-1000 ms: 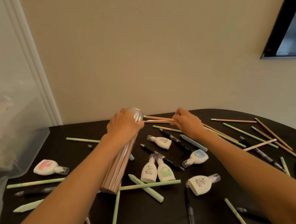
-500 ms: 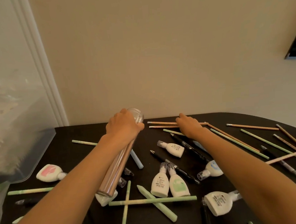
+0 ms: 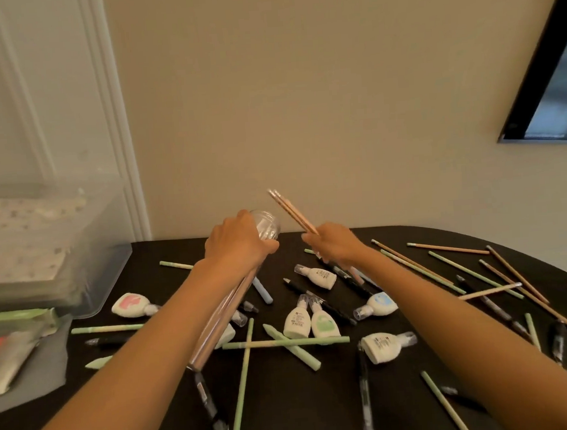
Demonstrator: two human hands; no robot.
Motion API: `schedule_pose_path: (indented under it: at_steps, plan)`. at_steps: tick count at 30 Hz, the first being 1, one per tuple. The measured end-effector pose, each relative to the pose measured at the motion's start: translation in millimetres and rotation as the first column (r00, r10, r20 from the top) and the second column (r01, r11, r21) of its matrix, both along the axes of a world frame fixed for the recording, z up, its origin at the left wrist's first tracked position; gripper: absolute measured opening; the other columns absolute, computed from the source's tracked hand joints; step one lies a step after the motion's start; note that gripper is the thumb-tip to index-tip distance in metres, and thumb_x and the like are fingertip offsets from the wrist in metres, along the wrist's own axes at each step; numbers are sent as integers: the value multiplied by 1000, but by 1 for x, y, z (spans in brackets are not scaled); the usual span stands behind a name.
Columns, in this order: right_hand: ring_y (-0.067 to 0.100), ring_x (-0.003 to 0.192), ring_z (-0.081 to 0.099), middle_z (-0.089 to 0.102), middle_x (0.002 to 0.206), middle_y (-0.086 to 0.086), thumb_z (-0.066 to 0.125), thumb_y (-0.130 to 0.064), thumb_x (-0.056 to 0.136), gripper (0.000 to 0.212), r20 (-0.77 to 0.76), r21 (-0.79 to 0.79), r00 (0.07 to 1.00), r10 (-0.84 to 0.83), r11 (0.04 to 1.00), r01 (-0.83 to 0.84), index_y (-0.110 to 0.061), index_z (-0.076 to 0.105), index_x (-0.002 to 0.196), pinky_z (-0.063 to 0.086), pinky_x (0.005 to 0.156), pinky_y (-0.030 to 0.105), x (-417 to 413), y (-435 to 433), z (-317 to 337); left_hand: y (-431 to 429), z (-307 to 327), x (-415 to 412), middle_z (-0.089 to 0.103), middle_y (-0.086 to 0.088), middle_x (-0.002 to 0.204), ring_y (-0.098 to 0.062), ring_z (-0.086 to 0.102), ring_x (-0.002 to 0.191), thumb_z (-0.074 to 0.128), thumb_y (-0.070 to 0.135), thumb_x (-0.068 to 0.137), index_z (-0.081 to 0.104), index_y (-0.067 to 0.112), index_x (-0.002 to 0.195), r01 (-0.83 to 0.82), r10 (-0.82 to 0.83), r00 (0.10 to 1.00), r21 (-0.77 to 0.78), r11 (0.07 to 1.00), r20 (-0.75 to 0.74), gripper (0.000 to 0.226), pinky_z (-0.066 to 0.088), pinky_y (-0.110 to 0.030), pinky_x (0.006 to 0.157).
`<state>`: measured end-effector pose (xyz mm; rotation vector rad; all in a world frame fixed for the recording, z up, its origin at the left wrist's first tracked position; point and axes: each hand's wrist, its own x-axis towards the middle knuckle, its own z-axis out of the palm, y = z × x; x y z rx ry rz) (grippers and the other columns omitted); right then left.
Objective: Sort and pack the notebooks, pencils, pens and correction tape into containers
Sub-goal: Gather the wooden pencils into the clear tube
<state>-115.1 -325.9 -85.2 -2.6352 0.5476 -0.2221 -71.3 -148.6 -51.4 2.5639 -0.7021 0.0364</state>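
The left hand (image 3: 240, 244) wraps its fingers round the clear tube (image 3: 215, 332) just below the open mouth. It holds the tube clear of the table (image 3: 305, 398) at a slant, base towards the person at 7 o'clock and mouth up at 1 o'clock. That slant looks chosen so the mouth faces the other hand and whatever goes in slides down to the base. The right hand (image 3: 334, 244) is closed in a fist round the lower ends of 2 wood-coloured pencils (image 3: 292, 212). They lie side by side and rise from the fist towards 11 o'clock, with their upper ends above and just right of the mouth, not yet in it. Gripping them by 1 end leaves most of their length free to go in. Both forearms reach straight out over the table, the left wrist cocked over the tube and the right wrist turned so the knuckles face the wall. My guess is the step in hand is loading pencils, with most of the sorting left. Green pencils (image 3: 284, 343), black pens (image 3: 321, 301) and tapes (image 3: 296, 321) lie scattered from 6 to 3 o'clock, and more wood pencils (image 3: 449, 248) are at 2 o'clock. At 9 o'clock a clear bin (image 3: 77, 262) holds what seem to be notebooks (image 3: 18, 233), too blurred to be sure.
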Motion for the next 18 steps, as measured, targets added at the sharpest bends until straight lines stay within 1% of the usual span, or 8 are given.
schedule_pose_path:
  at_steps: [1,2,4,6,7,8,14,18]
  plan:
    - [12,55,49,51,61,0,41,-27,99,34,50,212,999,12,977,-22,-13,49,69,39,55,21,-8,12,3,8,1,-6,56,-10,116,-28,55,105,65,42,80,44,11,124,2,-2,1000,-6,1000,-3,58,43,-35,80]
    - [11,54,52,53,62,1,41,-23,99,32,103,413,995,12,909,-54,-13,49,70,43,56,20,-17,26,7,17,3,-13,56,-11,116,-29,55,104,66,43,79,44,11,123,-4,4,1000,-12,1000,0,59,44,-36,81]
    - [11,52,58,59,65,6,39,-16,100,24,206,690,979,2,708,-147,-9,53,81,50,56,18,-33,46,12,31,4,-23,57,-11,114,-29,55,102,66,44,78,46,11,122,-15,16,1000,-27,1000,19,59,45,-36,82]
    - [10,53,62,64,70,10,38,-13,100,17,311,794,950,-15,553,-251,-8,53,94,54,56,18,-50,68,9,47,1,-38,57,-10,113,-28,56,101,66,44,78,47,11,121,-12,13,1000,-34,999,22,57,43,-35,80]
    - [11,56,64,65,73,11,38,-12,100,14,368,804,929,-32,513,-301,-10,51,97,55,58,19,-54,77,4,52,0,-42,58,-10,114,-28,56,102,66,44,79,47,12,122,-17,18,1000,-38,999,26,57,43,-34,80]
    - [11,60,65,66,76,11,37,-11,100,13,416,796,908,-46,500,-340,-11,50,98,56,62,20,-58,85,-2,57,-2,-48,57,-10,116,-28,55,104,66,44,79,46,12,123,-23,24,999,-34,999,26,58,42,-35,80]
    - [15,79,65,65,84,6,33,-18,102,13,613,687,778,-134,576,-442,-17,44,95,52,85,29,-84,132,-33,83,-12,-81,50,-12,131,-31,48,119,65,46,81,38,11,134,-64,64,998,-10,998,5,69,41,-38,91]
    - [6,76,65,64,82,3,31,-19,102,16,650,610,745,-149,688,-394,-17,44,93,53,78,21,-93,153,-52,90,-18,-90,47,-14,134,-32,46,123,64,48,80,34,8,137,-48,48,999,2,999,-7,76,40,-39,95]
